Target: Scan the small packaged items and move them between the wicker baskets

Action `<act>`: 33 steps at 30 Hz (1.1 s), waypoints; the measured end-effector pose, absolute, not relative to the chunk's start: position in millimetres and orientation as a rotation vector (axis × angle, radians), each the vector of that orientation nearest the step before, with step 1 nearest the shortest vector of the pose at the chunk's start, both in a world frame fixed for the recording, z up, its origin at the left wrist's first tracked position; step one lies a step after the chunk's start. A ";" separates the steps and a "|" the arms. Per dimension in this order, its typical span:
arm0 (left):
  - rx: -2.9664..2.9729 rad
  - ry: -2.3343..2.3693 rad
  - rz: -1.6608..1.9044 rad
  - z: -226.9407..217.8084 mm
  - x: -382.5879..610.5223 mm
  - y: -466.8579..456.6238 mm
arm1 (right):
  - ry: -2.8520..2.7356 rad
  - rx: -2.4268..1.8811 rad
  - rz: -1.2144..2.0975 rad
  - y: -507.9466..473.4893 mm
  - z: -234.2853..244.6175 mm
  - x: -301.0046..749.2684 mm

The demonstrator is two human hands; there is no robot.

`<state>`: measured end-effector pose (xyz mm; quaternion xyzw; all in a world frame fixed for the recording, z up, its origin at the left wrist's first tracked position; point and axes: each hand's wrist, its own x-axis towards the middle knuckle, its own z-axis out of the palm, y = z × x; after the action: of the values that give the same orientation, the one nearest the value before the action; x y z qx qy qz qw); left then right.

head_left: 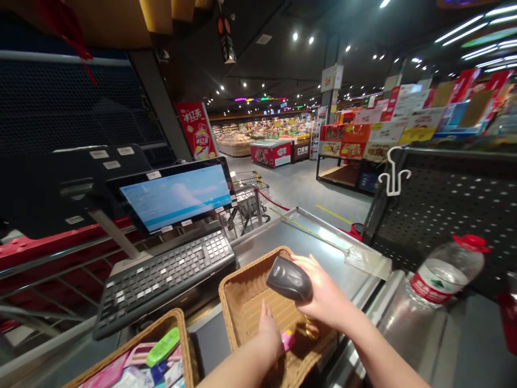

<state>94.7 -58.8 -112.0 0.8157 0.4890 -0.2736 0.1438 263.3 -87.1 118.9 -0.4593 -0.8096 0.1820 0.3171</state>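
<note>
My right hand (323, 293) is closed around a dark grey handheld barcode scanner (288, 278), held over a woven wicker basket (238, 291) on the checkout counter. My left hand (270, 328) reaches down into that basket and closes on a small pink packet (287, 340); most of its fingers are hidden. A gold-coloured item (309, 327) lies beside the packet under my right hand.
A second wicker basket (169, 323) at the lower left holds several colourful packets. A black keyboard (165, 272) and a lit till screen (177, 195) stand to the left. A water bottle with a red cap (446, 272) lies on the right. The steel counter (307, 237) runs ahead toward shopping carts (246, 202).
</note>
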 end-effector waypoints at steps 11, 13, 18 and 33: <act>2.491 1.501 -0.480 -76.5 92.0 -35.2 | -2.036 -1.202 0.554 -64.5 108.1 286.0; 2.521 1.465 -0.369 -55.2 81.9 -26.7 | -2.037 -1.199 0.545 -62.9 106.9 288.2; 2.679 1.292 0.156 1.4 51.6 -24.6 | -1.993 -1.223 0.520 -61.9 103.8 290.6; 2.934 1.740 0.657 113.7 -56.4 -79.6 | -2.077 -1.190 0.387 -76.6 126.0 224.6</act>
<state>-56.4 -79.6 113.7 0.8330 0.4940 0.1866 -0.1652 224.6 -76.6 126.0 -0.4594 -0.8023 0.1496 0.3506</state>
